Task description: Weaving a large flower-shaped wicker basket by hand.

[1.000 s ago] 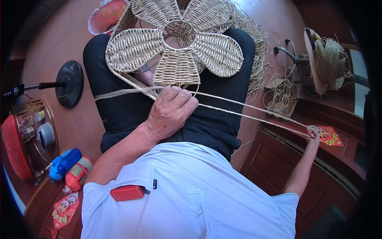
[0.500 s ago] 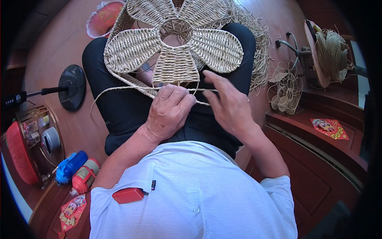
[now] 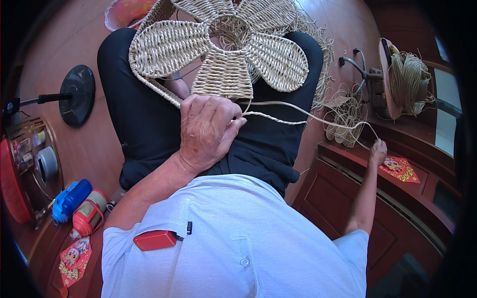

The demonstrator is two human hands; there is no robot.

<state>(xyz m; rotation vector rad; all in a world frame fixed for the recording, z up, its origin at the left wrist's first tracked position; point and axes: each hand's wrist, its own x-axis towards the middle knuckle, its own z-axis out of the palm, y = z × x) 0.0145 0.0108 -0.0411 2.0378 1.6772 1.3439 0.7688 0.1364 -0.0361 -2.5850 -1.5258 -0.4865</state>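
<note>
Woven flower panel (image 3: 223, 74) lies over the knees at upper centre, the left hand (image 3: 206, 121) closed at the lower edge of its lowest petal; what the fingers pinch is partly hidden. A short twisted cord (image 3: 278, 119) sticks out beside that thumb, and a slack long cord (image 3: 343, 127) runs to the right hand (image 3: 378, 153), which pinches it at right of frame. Loose strands (image 3: 318, 74) heap at upper right; a black round base (image 3: 78, 96) stands at left. The pocket (image 3: 166, 218) holds a red box (image 3: 155, 240); the red basin's (image 3: 124, 15) contents, upper left, are unclear.
</note>
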